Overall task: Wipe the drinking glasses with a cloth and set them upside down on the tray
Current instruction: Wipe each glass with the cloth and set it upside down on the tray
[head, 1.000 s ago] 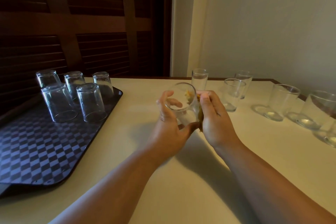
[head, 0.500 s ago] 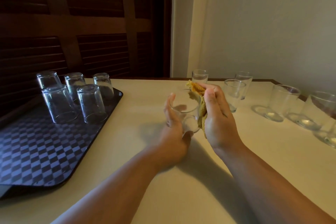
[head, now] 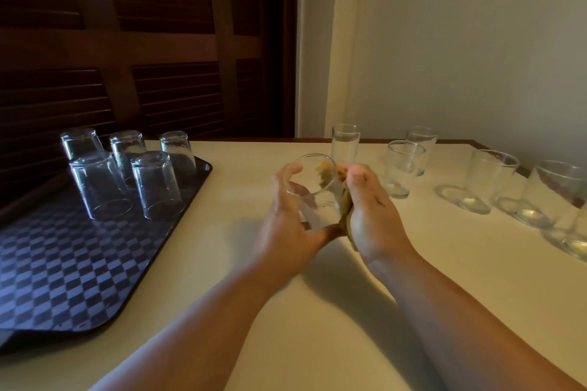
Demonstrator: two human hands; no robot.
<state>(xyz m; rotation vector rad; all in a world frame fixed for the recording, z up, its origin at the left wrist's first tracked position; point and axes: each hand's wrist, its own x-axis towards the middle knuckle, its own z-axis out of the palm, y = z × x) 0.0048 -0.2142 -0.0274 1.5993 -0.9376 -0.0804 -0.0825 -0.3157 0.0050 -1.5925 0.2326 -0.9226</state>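
Glass (head: 313,197) within left grip (head: 286,225), cloth (head: 345,200) alongside

Dim, warm light, apparently from the right: the upright glasses (head: 489,181) throw pale rings leftward onto the desk (head: 241,279), and a soft shadow lies beneath the forearms (head: 222,311). Louvred door (head: 143,41) nearly black. Straight lines bow near the edges. Detail slightly soft throughout.

Black and bluish-purple checker pattern all over the tray (head: 79,279), kinda dizzying tbh. Mustard-yellow cloth (head: 344,197) with some darker olive patches, totally clear and colourless held glass (head: 313,200), same for the other glasses (head: 403,168), all on a pale cream table (head: 317,327). Dark brown slatted shutters (head: 158,89) at the back, right next to a plain greyish-white wall (head: 460,41).
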